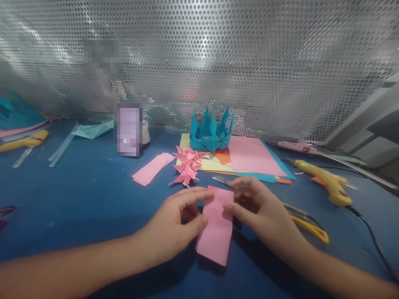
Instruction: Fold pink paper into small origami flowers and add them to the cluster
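Observation:
A small stack of pink paper strips (pixel 215 232) is held between my two hands, low in the middle of the head view. At its left edge, the thumb and fingers of my left hand (pixel 182 214) grip the paper. My right hand (pixel 260 207) pinches the upper right edge, its thumb on top of the sheet. A metal blade (pixel 220 180) pokes out just beyond my right fingertips. Several folded pink paper pieces with pointed tips (pixel 188 165) lie past the strips. Further left rests a fanned pile of pink strips (pixel 152 168).
A blue paper crown (pixel 212 135) stands on coloured sheets (pixel 257 155). At right are a yellow glue gun (pixel 327 182) with a cord and a yellow tool handle (pixel 311 230). A phone (pixel 128 131) stands back left, near another yellow glue gun (pixel 34 139). Perforated metal (pixel 199 54) walls the back.

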Demonstrator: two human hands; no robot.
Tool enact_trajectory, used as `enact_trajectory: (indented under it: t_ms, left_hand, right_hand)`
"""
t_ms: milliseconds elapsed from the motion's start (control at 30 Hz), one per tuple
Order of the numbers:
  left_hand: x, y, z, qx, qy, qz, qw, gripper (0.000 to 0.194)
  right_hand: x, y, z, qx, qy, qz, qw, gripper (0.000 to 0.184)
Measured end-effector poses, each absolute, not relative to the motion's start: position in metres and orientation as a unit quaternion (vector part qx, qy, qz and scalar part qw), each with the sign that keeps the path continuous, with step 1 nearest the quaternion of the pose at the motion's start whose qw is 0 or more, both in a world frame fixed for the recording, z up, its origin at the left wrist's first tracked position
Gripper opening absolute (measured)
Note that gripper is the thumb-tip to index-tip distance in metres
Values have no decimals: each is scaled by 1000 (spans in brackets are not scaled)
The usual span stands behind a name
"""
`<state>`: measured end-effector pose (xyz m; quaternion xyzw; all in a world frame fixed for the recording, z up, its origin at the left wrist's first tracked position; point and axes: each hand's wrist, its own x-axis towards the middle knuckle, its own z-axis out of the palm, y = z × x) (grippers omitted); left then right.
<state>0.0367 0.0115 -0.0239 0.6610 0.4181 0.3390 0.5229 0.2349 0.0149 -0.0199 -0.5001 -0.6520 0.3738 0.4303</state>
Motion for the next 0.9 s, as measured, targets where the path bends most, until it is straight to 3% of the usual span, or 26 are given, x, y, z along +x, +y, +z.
enact_trajectory:
  t_ms: [67, 133, 200, 300, 433, 633, 900]
  left_hand:
    - [35, 16, -25, 693, 439, 326, 470, 37]
    - [33, 21, -26, 728, 442, 310, 423, 37]
    - [31, 24, -27, 751, 435, 295, 400, 37]
    - [30, 25, -27, 755, 435, 277, 404, 38]
    - [30, 24, -26, 762, 445, 257, 393, 34]
    - [27, 21, -22, 833, 413, 240, 281, 22]
    - [25, 24, -24, 890, 348, 216, 198, 23]
  right_hand:
    - [239, 16, -20, -473, -706, 237, 470, 32]
    - [240, 16, -19, -431, -784, 135, 426, 19]
    - [240, 16, -18, -354, -864, 133, 331, 8]
    - [238, 17, -21, -302, -904, 135, 272, 13]
    - [237, 18, -27, -280, -918, 95, 263, 18]
    - [236, 18, -25, -264, -935, 57, 229, 23]
    - [234, 19, -27, -265, -935, 29, 233, 25]
